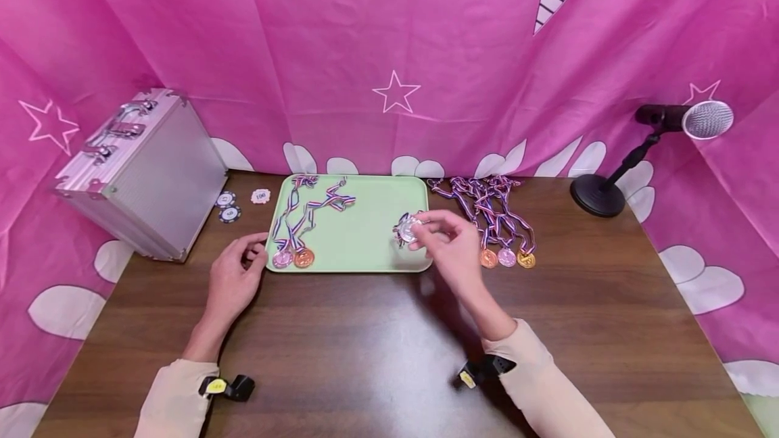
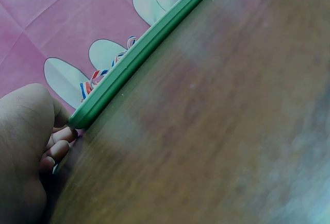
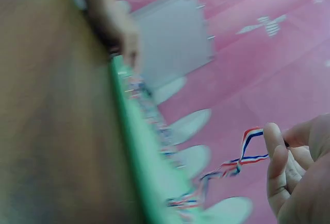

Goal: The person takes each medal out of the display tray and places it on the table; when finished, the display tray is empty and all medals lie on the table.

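My left hand (image 1: 234,276) grips the left edge of the green tray (image 1: 347,235) near its front corner, its fingers curled at the rim. Over the tray's right end, my right hand (image 1: 455,249) pinches the striped ribbon (image 3: 250,136) of a silver-coloured medal (image 1: 406,226). From the fingertips this ribbon trails down towards the tray in the right wrist view. On the tray's left side lie a pinkish-silver medal (image 1: 282,259) and a bronze medal (image 1: 305,257), their red, white and blue ribbons stretched towards the back.
Right of the tray lie bronze (image 1: 489,259), silver (image 1: 506,257) and gold (image 1: 526,259) medals with tangled ribbons. A microphone on a stand (image 1: 633,147) is at the back right. An aluminium case (image 1: 152,181) and several poker chips (image 1: 229,213) are on the left. Pink curtain hangs behind.
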{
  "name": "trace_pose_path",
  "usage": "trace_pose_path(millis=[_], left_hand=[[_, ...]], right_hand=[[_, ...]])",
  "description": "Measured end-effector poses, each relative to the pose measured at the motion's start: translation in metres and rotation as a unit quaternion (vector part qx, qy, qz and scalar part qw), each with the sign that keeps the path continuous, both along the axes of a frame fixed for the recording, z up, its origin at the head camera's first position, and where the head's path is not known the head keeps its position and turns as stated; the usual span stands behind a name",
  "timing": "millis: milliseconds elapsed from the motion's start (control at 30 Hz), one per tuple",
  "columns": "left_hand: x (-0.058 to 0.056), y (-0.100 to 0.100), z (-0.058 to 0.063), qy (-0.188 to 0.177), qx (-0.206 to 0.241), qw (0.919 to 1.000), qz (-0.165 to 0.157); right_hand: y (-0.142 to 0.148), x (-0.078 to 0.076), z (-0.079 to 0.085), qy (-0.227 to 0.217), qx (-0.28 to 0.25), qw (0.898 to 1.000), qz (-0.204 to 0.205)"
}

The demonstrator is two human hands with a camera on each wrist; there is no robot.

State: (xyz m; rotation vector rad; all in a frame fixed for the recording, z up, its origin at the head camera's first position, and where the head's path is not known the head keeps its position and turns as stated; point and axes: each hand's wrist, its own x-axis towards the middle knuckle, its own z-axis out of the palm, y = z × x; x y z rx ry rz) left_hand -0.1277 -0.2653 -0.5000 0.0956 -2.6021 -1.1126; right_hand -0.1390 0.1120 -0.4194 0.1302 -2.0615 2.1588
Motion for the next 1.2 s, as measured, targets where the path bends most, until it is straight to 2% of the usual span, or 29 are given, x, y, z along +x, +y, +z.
trace_pose_path(millis=[167, 267, 400, 500, 600, 767, 833, 900, 967, 1033, 1133, 1200], left_hand=[[0.001, -0.001, 0.002, -0.009, -0.001, 1.0000, 0.000], [0.001, -0.002, 0.002, -0.011, -0.003, 0.9999, 0.002], [0.001, -0.004, 0.001, -0.007, -0.005, 1.0000, 0.003], [0.001, -0.005, 0.001, -0.006, -0.006, 1.0000, 0.003], [0.001, -0.006, 0.000, -0.007, -0.009, 0.9999, 0.004], [0.001, -0.005, 0.000, -0.010, -0.011, 0.9999, 0.001], [0.001, -0.004, 0.000, -0.010, -0.010, 0.9999, 0.001], [0.001, -0.004, 0.000, -0.009, -0.009, 0.9999, 0.002], [0.001, -0.003, 0.000, -0.007, -0.007, 0.9999, 0.004], [0.001, -0.002, 0.000, -0.005, -0.006, 1.0000, 0.005], [0.000, -0.001, -0.001, -0.002, -0.004, 1.0000, 0.002], [0.000, -0.001, -0.001, -0.002, -0.003, 1.0000, 0.002]], right_hand=[[0.027, 0.012, 0.044, 0.045, -0.027, 0.999, 0.003], [0.045, 0.020, 0.071, 0.079, -0.037, 0.996, -0.018], [0.064, 0.027, 0.105, 0.133, -0.070, 0.987, -0.050], [0.077, 0.023, 0.122, 0.163, -0.100, 0.979, -0.063], [0.091, 0.007, 0.127, 0.184, -0.108, 0.973, -0.089], [0.119, -0.032, 0.119, 0.212, -0.138, 0.954, -0.163], [0.132, -0.047, 0.107, 0.229, -0.142, 0.944, -0.191], [0.143, -0.059, 0.090, 0.227, -0.148, 0.939, -0.211], [0.152, -0.066, 0.069, 0.198, -0.138, 0.944, -0.227], [0.161, -0.068, 0.045, 0.143, -0.126, 0.954, -0.231], [0.171, -0.062, 0.014, 0.046, -0.100, 0.968, -0.225], [0.176, -0.055, -0.002, 0.003, -0.078, 0.973, -0.216]])
